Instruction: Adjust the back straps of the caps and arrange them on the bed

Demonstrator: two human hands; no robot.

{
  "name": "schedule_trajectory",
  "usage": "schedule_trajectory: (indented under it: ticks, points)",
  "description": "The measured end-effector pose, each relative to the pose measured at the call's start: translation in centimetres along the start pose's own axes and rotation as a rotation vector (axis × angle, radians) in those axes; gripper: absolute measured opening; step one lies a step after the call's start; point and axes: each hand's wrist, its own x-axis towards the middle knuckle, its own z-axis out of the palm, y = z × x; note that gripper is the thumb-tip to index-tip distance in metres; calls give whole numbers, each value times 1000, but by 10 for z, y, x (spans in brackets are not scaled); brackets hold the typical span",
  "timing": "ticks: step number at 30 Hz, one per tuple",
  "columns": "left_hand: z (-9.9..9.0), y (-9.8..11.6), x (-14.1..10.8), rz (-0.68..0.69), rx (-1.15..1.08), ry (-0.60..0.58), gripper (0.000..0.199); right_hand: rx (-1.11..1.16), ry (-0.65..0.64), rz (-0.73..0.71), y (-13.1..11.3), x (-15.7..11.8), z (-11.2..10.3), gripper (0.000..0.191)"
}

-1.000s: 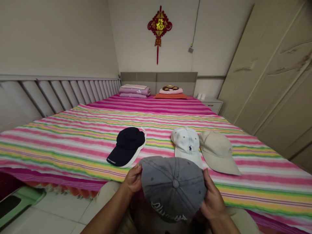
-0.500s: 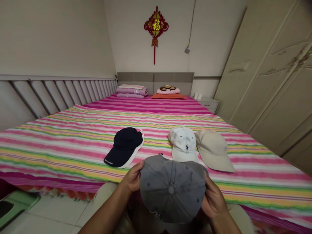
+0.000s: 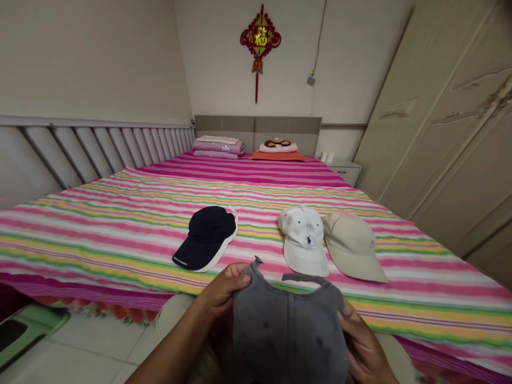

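A grey baseball cap point(image 3: 290, 330) is held between my two hands just off the bed's near edge, its back opening and undone strap facing the bed. My left hand point(image 3: 224, 290) pinches its left rim, thumb on top. On the opposite side my right hand point(image 3: 362, 341) grips the rim, fingers partly behind the fabric. Beyond the left hand lies a navy cap point(image 3: 210, 229) with a white edge. A white cap point(image 3: 303, 234) with a small dark logo rests past the grey one, touching a beige cap point(image 3: 354, 245) on its right.
The caps lie on a striped bedspread point(image 3: 132, 213). A railing point(image 3: 108, 149) runs along the left, and a wardrobe point(image 3: 436, 122) stands at right. Folded bedding point(image 3: 219, 146) is stacked by the headboard. At lower left, a green stool point(image 3: 48, 322) stands on the tiled floor.
The grey cap has tilted and dropped lower, so its back opening and loose strap now show instead of its crown top. Both hands keep hold. The other caps stay put.
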Motion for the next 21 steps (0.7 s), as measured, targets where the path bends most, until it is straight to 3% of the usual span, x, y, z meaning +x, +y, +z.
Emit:
schedule_trajectory:
  ticks: [6,13,21]
  points:
    - [11,1,-3,-37,101,36,26,-47,-91,-15,-1,-3,-3,26]
    - [28,3,-1,26,152,136,20,-142,-203,2,-11,-6,5,18]
    - [43,2,-3,56,151,18,15,-182,-289,-58,-10,-6,11,26]
